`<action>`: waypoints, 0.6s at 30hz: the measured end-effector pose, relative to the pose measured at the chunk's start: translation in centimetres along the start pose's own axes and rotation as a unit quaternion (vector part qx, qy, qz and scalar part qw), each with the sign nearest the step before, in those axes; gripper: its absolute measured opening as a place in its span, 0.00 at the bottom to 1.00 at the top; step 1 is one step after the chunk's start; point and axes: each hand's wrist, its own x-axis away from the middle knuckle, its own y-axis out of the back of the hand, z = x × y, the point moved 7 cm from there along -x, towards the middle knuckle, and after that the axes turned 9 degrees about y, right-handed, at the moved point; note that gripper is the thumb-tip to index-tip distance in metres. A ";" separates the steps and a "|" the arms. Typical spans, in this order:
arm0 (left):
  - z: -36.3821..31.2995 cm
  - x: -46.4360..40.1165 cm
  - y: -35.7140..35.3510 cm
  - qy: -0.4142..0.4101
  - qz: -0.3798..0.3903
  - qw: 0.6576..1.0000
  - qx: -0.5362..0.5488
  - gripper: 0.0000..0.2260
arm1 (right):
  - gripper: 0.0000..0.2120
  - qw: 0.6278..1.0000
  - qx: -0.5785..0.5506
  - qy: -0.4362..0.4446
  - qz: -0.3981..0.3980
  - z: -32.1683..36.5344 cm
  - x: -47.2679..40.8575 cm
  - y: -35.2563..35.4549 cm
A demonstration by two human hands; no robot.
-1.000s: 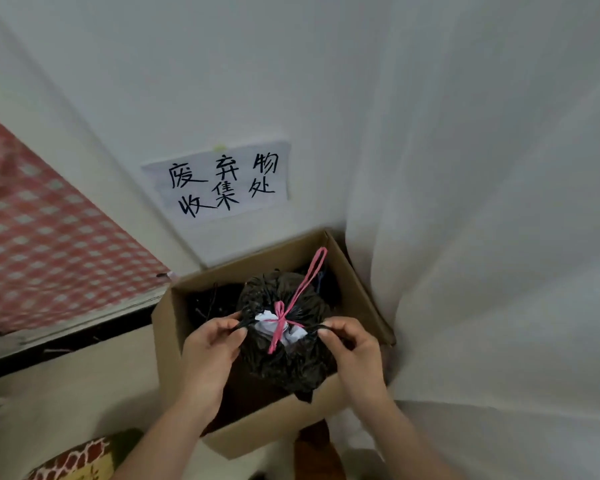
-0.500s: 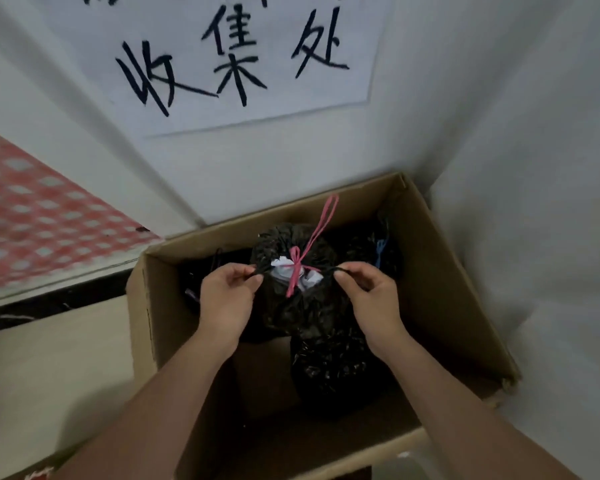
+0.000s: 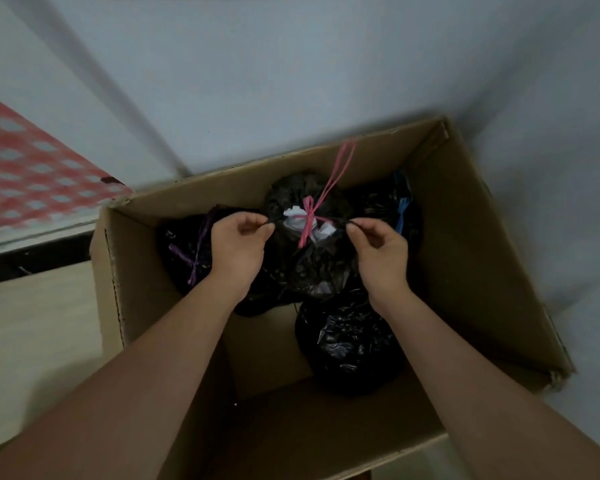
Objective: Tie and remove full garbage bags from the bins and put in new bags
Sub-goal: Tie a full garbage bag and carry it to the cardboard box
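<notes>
Lying at far left, a red checked cloth (image 3: 32, 171) borders the cardboard box (image 3: 465, 237). Inside it, a purple-tied black bag (image 3: 184, 251) sits leftmost. The left hand (image 3: 238, 244) pinches one side of the pink-tied garbage bag (image 3: 309, 268), the right hand (image 3: 381, 254) pinches the other. A blue-tied bag (image 3: 404, 209) lies rightmost, another black bag (image 3: 350, 344) nearer the person.

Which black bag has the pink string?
The middle bag, the one both hands are holding up in the cardboard box. The bag on the left has a purple string, and the one at the back right has a blue one.
</notes>
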 end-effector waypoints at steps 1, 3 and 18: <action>0.4 0.0 0.0 0.011 -0.004 1.000 -0.011 0.06 | 0.09 1.000 0.006 -0.017 0.008 -0.5 0.3 -0.4; 1.2 0.3 0.3 0.016 -0.007 1.000 -0.025 0.06 | 0.09 0.998 0.030 -0.035 0.033 -1.1 0.8 -1.0; 1.0 7.3 4.5 -0.105 0.056 0.960 -0.254 0.35 | 0.24 0.960 0.247 0.015 0.134 5.7 2.8 0.3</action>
